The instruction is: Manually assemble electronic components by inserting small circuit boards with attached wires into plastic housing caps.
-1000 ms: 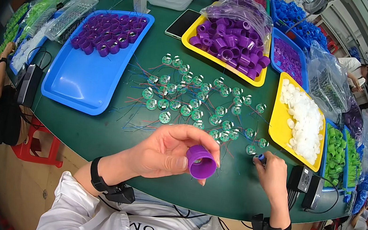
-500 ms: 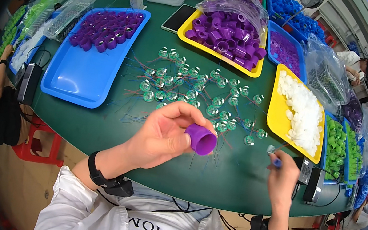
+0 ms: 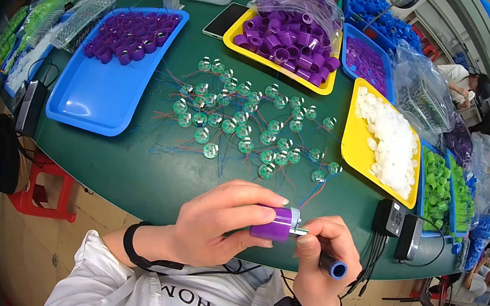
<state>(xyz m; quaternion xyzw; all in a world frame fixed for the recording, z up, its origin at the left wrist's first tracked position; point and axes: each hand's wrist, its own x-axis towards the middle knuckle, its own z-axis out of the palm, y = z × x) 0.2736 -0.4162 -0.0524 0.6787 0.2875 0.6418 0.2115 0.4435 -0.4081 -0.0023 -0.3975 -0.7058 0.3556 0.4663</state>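
Observation:
My left hand (image 3: 216, 215) is closed round a purple plastic cylinder (image 3: 272, 223) held sideways, its open end toward the right. At that open end, the thumb and finger of my right hand (image 3: 326, 263) pinch a small circuit board (image 3: 298, 231), seen edge-on and partly hidden by the fingers. Red and blue wires (image 3: 313, 195) rise from it. Tucked in the same hand is a dark pen-like tool with a blue-rimmed end (image 3: 336, 269). Beyond my hands, several round green circuit boards (image 3: 210, 150) with wires lie on the green table (image 3: 156, 193).
A blue tray (image 3: 91, 98) at left holds purple cylinders with wires. At the back, a yellow tray (image 3: 233, 40) holds loose purple cylinders beside a phone (image 3: 223, 20). Another yellow tray (image 3: 353, 150) of white pieces stands at right, near black power adapters (image 3: 388, 217). Co-workers sit on both sides.
My right hand has come left from the table's right side with a board to the purple cylinder. My left hand has lowered and turned the cylinder so its opening faces right.

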